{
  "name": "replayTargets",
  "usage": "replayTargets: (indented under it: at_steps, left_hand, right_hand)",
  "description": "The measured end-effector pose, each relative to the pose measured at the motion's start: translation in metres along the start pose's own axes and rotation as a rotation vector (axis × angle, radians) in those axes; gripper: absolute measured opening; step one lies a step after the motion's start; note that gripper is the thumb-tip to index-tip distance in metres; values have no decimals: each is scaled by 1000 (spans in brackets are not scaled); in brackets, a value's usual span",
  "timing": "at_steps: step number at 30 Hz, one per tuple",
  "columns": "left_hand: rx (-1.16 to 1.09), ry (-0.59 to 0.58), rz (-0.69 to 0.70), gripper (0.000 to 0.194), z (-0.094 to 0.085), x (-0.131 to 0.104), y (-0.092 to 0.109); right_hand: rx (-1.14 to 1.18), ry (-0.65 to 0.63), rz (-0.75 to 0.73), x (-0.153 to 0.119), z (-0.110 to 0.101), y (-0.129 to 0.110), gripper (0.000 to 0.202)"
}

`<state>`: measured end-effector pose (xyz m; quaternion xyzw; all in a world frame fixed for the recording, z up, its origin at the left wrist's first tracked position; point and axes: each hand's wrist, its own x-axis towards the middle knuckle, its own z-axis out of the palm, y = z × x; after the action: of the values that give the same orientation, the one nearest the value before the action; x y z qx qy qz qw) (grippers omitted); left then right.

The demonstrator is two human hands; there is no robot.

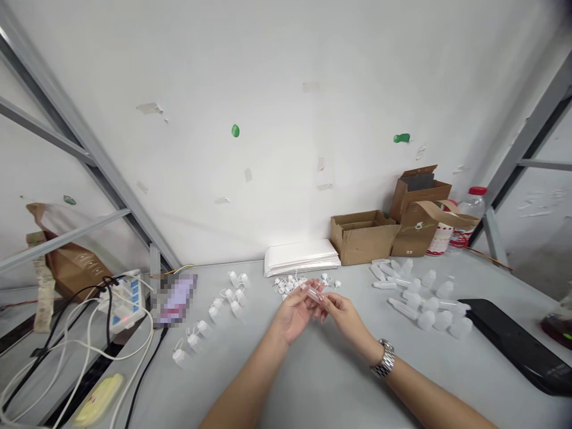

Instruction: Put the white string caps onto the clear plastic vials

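Observation:
Both hands meet near the middle of the grey table, around a small clear tube (314,294). My left hand (295,313) is palm up, its thumb and fingers closed on the tube's left end. My right hand (342,313), with a metal watch on the wrist, pinches the right end. Just behind the hands lies a pile of small white caps (286,285), partly hidden by my left hand. Capped white bottles (202,328) stand in loose groups to the left. On the right are several translucent bottles and tubes (413,300) without visible caps, some lying down.
White sheets (301,257) are stacked against the wall. Right of them are an open cardboard box (360,243), a brown paper bag (415,229) and a red-capped bottle (472,205). A black object (513,345) lies at right; cables and a power strip (125,307) fill the left.

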<state>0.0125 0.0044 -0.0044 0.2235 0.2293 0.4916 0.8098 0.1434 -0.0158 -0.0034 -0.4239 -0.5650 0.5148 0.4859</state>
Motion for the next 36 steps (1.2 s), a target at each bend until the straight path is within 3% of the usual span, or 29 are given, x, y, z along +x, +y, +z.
replayTargets:
  at_steps: [13, 20, 28, 36]
  left_hand:
    - [84, 49, 57, 22, 2, 2, -2]
    - [202, 64, 131, 22, 3, 0, 2]
    - [32, -24, 3, 19, -1, 0, 3]
    - [129, 51, 75, 18, 5, 0, 5]
  right_hand:
    - [128, -23, 53, 2, 3, 5, 48]
    - [68, 0, 45, 2, 6, 10, 45]
    - [-19, 33, -26, 0, 5, 13, 42]
    - [72, -12, 51, 1, 9, 10, 47]
